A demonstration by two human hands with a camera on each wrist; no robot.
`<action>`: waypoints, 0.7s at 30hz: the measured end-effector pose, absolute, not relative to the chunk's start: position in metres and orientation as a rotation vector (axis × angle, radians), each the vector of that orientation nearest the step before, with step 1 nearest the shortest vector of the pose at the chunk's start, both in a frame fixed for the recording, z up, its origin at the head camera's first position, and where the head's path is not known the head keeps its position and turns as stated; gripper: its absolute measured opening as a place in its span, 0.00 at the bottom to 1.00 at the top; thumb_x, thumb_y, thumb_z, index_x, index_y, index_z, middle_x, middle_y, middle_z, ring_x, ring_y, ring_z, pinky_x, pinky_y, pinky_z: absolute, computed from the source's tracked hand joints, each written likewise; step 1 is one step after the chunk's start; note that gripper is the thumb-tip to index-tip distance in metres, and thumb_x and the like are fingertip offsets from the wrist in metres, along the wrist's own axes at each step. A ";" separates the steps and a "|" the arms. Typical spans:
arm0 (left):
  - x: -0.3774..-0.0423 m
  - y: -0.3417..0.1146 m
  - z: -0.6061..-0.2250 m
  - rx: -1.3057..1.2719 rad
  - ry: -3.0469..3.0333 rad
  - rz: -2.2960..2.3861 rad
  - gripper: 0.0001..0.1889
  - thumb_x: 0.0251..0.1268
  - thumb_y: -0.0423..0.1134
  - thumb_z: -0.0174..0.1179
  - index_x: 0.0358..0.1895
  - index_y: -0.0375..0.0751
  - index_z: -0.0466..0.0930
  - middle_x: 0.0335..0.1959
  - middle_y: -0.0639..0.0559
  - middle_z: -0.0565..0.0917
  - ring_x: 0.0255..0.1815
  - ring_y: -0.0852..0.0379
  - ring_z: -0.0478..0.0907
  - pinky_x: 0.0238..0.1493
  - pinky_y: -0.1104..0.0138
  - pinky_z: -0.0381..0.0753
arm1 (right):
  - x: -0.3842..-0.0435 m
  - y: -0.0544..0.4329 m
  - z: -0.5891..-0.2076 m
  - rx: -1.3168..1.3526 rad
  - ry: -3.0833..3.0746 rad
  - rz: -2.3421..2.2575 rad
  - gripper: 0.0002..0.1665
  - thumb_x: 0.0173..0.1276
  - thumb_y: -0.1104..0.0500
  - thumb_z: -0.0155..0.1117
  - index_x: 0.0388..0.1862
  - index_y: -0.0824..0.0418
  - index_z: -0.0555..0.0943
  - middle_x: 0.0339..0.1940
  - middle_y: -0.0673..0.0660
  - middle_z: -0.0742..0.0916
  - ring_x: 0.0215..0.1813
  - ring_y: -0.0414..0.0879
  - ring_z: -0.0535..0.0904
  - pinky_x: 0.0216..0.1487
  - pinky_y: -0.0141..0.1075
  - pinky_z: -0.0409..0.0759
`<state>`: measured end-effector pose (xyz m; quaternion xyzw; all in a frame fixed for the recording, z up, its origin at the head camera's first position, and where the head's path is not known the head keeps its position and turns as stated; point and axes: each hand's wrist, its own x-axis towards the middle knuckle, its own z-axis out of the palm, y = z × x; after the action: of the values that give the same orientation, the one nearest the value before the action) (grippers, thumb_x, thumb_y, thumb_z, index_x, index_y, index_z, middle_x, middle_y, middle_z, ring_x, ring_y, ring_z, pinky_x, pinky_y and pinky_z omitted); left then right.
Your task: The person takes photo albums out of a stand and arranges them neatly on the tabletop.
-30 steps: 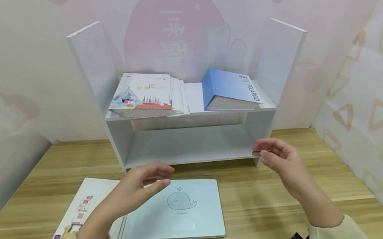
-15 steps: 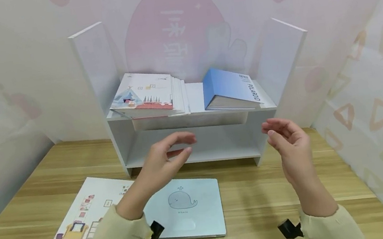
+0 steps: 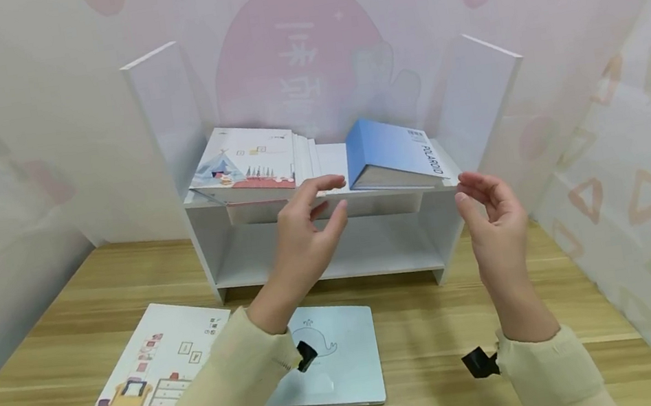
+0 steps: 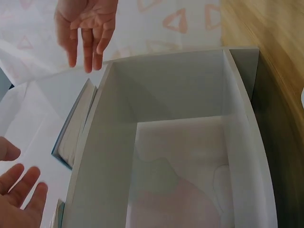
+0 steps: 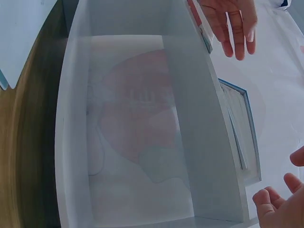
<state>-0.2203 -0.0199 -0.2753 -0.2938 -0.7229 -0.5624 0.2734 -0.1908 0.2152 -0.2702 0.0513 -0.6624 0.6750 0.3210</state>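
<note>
A blue binder-like book (image 3: 393, 152) marked POLAROID lies on the top shelf at the right. My left hand (image 3: 311, 233) hovers in front of the shelf, just left of that book, its fingers loosely bent and nothing in them. To the book's right my right hand (image 3: 492, 214) is held up, also empty, fingers spread from the thumb. In the left wrist view the blue book (image 4: 73, 126) sits between both hands, apart from each. A stack of white illustrated books (image 3: 245, 162) lies on the same shelf at the left.
The white desktop shelf (image 3: 329, 275) stands against the wall on a wooden table (image 3: 443, 325). In front of it lie a white illustrated box or thick book (image 3: 167, 364) and a pale blue whale-printed book (image 3: 348, 366), partly hidden by my left sleeve.
My left hand has risen and moved right, from over the whale book to the top shelf. My right hand has moved up and slightly right. The books have stayed put.
</note>
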 end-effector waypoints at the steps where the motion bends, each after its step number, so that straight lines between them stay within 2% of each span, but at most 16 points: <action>1: -0.222 -0.016 -0.274 -0.781 -1.939 -1.494 0.16 0.69 0.31 0.59 0.58 0.33 0.77 0.55 0.41 0.82 0.61 0.52 0.76 0.62 0.54 0.80 | -0.193 0.215 -0.270 0.134 -1.752 1.758 0.16 0.70 0.71 0.58 0.56 0.69 0.77 0.53 0.57 0.83 0.58 0.49 0.77 0.55 0.23 0.78; 6: -0.233 -0.001 -0.270 -0.762 -1.921 -1.379 0.17 0.68 0.30 0.60 0.58 0.31 0.77 0.56 0.41 0.81 0.61 0.49 0.75 0.59 0.52 0.79 | -0.200 0.214 -0.267 0.126 -1.851 1.684 0.18 0.70 0.69 0.60 0.58 0.67 0.76 0.55 0.52 0.81 0.59 0.45 0.76 0.51 0.20 0.79; 10: -0.241 0.007 -0.267 -0.741 -1.919 -1.333 0.17 0.68 0.31 0.60 0.58 0.31 0.76 0.57 0.40 0.80 0.61 0.48 0.75 0.58 0.52 0.80 | -0.204 0.214 -0.266 0.119 -1.923 1.625 0.21 0.70 0.68 0.60 0.61 0.69 0.74 0.56 0.52 0.80 0.60 0.43 0.75 0.55 0.20 0.78; 13: -0.245 0.011 -0.266 -0.732 -1.930 -1.299 0.17 0.68 0.31 0.60 0.58 0.30 0.75 0.57 0.40 0.80 0.62 0.47 0.75 0.62 0.54 0.77 | -0.207 0.214 -0.266 0.106 -1.995 1.560 0.22 0.70 0.66 0.62 0.62 0.68 0.74 0.58 0.53 0.80 0.63 0.42 0.75 0.63 0.30 0.77; 17: -0.246 0.015 -0.262 -0.712 -1.981 -1.256 0.19 0.67 0.32 0.61 0.59 0.30 0.75 0.58 0.39 0.80 0.64 0.45 0.74 0.68 0.57 0.73 | -0.208 0.215 -0.265 0.106 -2.100 1.465 0.24 0.70 0.63 0.63 0.64 0.66 0.73 0.62 0.58 0.80 0.70 0.46 0.73 0.70 0.47 0.72; 21: -0.244 0.020 -0.259 -0.661 -2.049 -1.276 0.21 0.66 0.34 0.62 0.60 0.31 0.74 0.60 0.39 0.79 0.64 0.45 0.74 0.68 0.56 0.73 | -0.210 0.214 -0.265 0.119 -2.148 1.428 0.25 0.70 0.62 0.64 0.64 0.65 0.73 0.63 0.62 0.80 0.71 0.50 0.72 0.72 0.51 0.69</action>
<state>-0.2442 0.0196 -0.2592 -0.2506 -0.7773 -0.4841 0.3139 -0.2097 0.2141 -0.2646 0.0444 -0.7996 0.5314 0.2762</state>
